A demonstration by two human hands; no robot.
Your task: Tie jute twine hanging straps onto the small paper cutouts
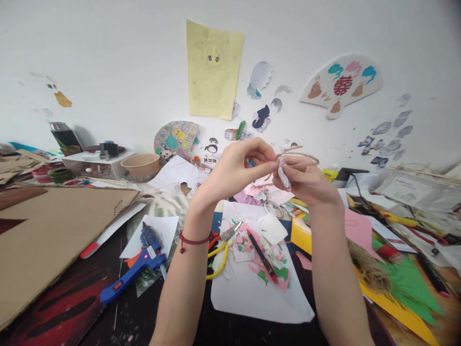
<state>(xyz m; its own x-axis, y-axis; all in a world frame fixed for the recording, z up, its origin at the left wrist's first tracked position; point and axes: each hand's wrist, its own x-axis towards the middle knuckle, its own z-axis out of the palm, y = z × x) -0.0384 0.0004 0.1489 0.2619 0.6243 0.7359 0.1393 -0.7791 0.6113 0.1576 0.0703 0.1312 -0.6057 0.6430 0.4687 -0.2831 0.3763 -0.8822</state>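
Note:
Both my hands are raised in front of me, above the cluttered table. My left hand pinches a thin brown cord between thumb and fingertips. The cord loops over toward my right hand. Those right fingers are closed on a small white paper cutout with dark drawn lines, its top close to my left fingertips. Whether the cord passes through the cutout I cannot tell. Below lie a white sheet with pink and green paper scraps, a red-and-black pen and yellow-handled scissors.
A blue glue gun lies at left beside a big cardboard sheet. A clay-coloured bowl stands behind. Twine, green paper and a yellow sheet lie at right. The wall behind carries a yellow drawing.

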